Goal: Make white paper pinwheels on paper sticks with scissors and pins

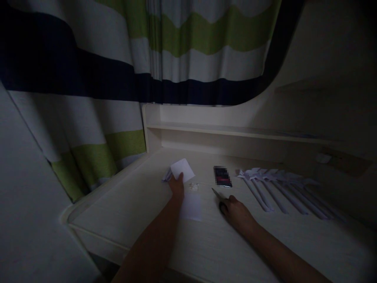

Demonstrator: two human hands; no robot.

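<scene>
My left hand grips a square of white paper by its lower edge, thumb on top, the other fingers hidden beneath. Behind that hand, to its left, some folded paper shows in part. A second pale paper square lies flat on the desk just right of my left wrist. Small whitish scraps sit between the two squares. In my right hand is a pair of scissors, fingers closed round the dark handles. Its blades point up and left, away from the paper.
A dark phone, partly pixelated, lies beyond the scissors. Several rolled paper sticks with folded paper tops are lined up at the right. A low shelf runs along the back of the white desk; striped curtains hang behind and left.
</scene>
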